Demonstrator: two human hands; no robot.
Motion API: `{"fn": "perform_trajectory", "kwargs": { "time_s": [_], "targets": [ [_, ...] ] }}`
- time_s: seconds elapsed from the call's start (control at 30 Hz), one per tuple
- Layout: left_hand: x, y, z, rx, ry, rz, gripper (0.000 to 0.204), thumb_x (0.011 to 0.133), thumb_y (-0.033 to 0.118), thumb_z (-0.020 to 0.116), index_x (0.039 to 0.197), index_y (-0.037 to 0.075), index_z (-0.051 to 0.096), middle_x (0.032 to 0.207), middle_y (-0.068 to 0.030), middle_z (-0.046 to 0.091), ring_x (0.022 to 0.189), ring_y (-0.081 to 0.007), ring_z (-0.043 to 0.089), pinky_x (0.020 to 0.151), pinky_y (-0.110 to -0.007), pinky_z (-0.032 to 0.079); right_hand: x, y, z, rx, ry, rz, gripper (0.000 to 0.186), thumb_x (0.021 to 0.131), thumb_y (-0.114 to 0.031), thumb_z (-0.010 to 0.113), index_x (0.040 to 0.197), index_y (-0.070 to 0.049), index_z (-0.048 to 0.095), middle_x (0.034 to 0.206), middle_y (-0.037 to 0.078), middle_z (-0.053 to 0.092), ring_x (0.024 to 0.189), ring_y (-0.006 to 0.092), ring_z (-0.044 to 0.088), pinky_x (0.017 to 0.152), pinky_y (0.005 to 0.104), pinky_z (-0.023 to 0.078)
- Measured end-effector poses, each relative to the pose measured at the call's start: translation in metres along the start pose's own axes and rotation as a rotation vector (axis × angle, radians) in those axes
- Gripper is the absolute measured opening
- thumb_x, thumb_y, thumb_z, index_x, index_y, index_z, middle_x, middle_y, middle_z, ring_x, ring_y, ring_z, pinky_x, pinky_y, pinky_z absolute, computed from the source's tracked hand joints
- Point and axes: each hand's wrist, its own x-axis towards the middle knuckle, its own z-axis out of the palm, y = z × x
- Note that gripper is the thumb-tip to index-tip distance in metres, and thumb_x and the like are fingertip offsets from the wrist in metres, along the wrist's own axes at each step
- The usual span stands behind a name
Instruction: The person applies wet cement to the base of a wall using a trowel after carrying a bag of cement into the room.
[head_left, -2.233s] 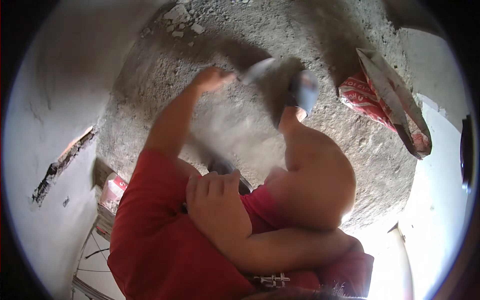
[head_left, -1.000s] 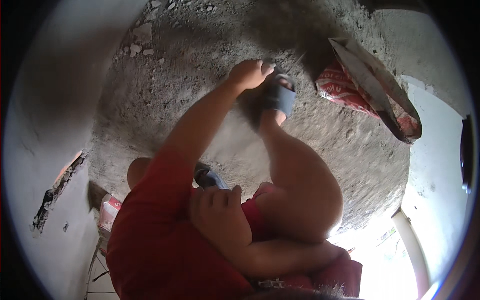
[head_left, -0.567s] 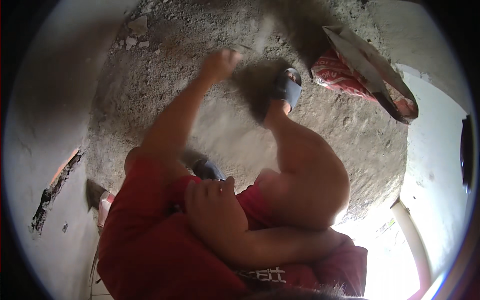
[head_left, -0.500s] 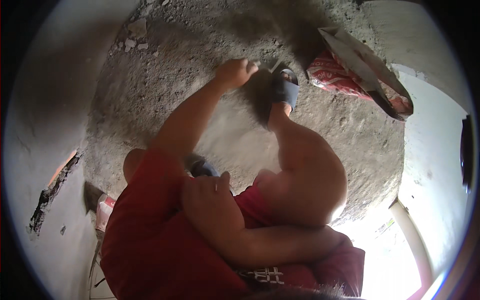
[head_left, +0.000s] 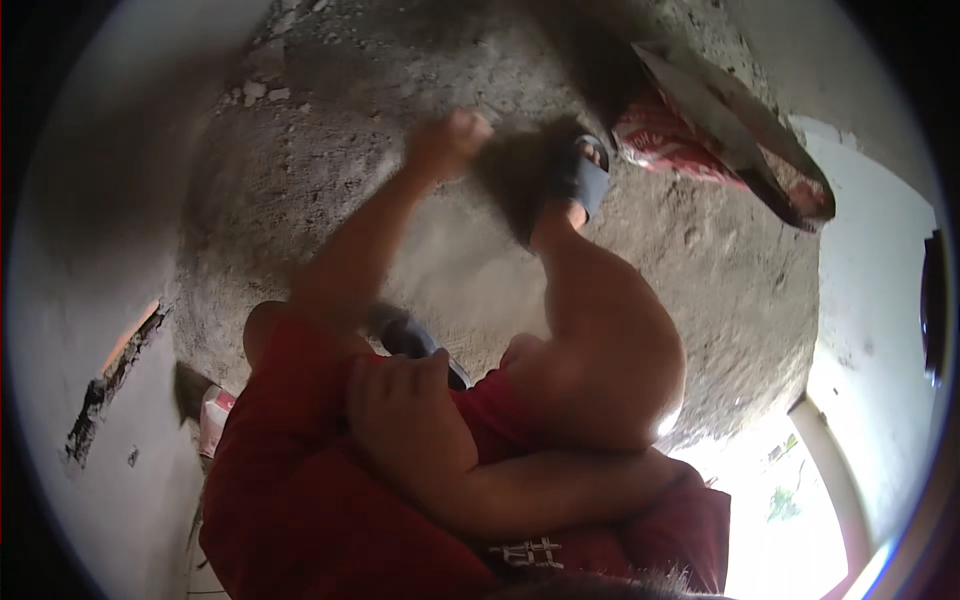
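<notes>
My left hand (head_left: 455,140) reaches forward over the rough grey ground (head_left: 470,240), smeared by motion. Its fingers look curled into a fist; what they hold, if anything, I cannot make out. Just to its right is my right foot in a dark sandal (head_left: 592,185). My right forearm crosses my lap, and my right hand (head_left: 405,395) lies on the red cloth (head_left: 310,440) by my left upper arm, fingers stretched out and holding nothing visible. Beyond that hand, part of another dark sandal (head_left: 405,335) shows.
A red and white sack (head_left: 670,140) with a grey open mouth leans at the far right. Broken lumps (head_left: 255,92) lie at the far left. Walls flank both sides, the left wall (head_left: 110,400) cracked. A bright opening (head_left: 780,520) is at the lower right.
My left hand has moved a little left, away from the sandal, and is more blurred. My right hand has shifted slightly left. The view has tilted a little.
</notes>
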Motion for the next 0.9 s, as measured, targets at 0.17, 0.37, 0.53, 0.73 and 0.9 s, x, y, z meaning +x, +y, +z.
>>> {"fn": "perform_trajectory", "kwargs": {
  "time_s": [0.17, 0.37, 0.53, 0.73, 0.9],
  "targets": [
    [0.012, -0.013, -0.003, -0.010, -0.240, -0.070, 0.053, 0.096, 0.056, 0.047, 0.114, 0.009, 0.063, 0.106, -0.0174, 0.068, 0.102, -0.0343, 0.065, 0.087, -0.050, 0.048, 0.000, 0.008, 0.012, -0.083, 0.069, 0.007, 0.013, 0.085, -0.019, 0.054, 0.087, -0.007, 0.061, 0.078, 0.011, 0.059, 0.077, 0.0239, 0.061, 0.083, 0.0476, 0.048],
    [0.013, -0.199, -0.074, 0.164, 0.103, -0.292, 0.039, 0.100, 0.031, 0.046, 0.124, 0.005, 0.061, 0.118, -0.0153, 0.066, 0.106, -0.0295, 0.064, 0.091, -0.045, 0.048, -0.008, 0.019, 0.008, 0.054, 0.037, 0.007, 0.018, 0.087, -0.021, 0.053, 0.092, -0.006, 0.061, 0.083, 0.011, 0.060, 0.079, 0.0243, 0.061, 0.084, 0.0473, 0.048],
    [0.009, -0.229, -0.019, 0.207, 0.472, 0.015, 0.025, 0.095, 0.016, 0.053, 0.114, 0.005, 0.065, 0.099, -0.0091, 0.070, 0.086, -0.0260, 0.067, 0.077, -0.045, 0.052, -0.014, 0.009, 0.000, 0.169, 0.154, -0.130, 0.019, 0.086, -0.019, 0.053, 0.095, -0.005, 0.062, 0.086, 0.012, 0.060, 0.080, 0.0253, 0.061, 0.083, 0.0476, 0.049],
    [0.045, 0.013, -0.015, -0.011, 0.016, -0.038, 0.050, 0.098, 0.051, 0.047, 0.096, 0.005, 0.067, 0.077, -0.0136, 0.067, 0.068, -0.0311, 0.065, 0.064, -0.046, 0.052, 0.001, 0.013, 0.003, -0.099, -0.021, -0.071, 0.016, 0.085, -0.016, 0.053, 0.094, -0.007, 0.062, 0.085, 0.011, 0.061, 0.079, 0.0247, 0.060, 0.083, 0.0486, 0.049],
    [0.043, -0.132, -0.089, -0.006, 0.044, -0.297, 0.047, 0.102, 0.040, 0.041, 0.124, 0.003, 0.060, 0.129, -0.0196, 0.059, 0.118, -0.0343, 0.057, 0.103, -0.046, 0.042, 0.005, 0.036, -0.005, 0.063, -0.057, -0.010, 0.017, 0.086, -0.018, 0.053, 0.093, -0.006, 0.063, 0.083, 0.012, 0.062, 0.079, 0.0259, 0.061, 0.087, 0.0513, 0.047]
  ]
}}
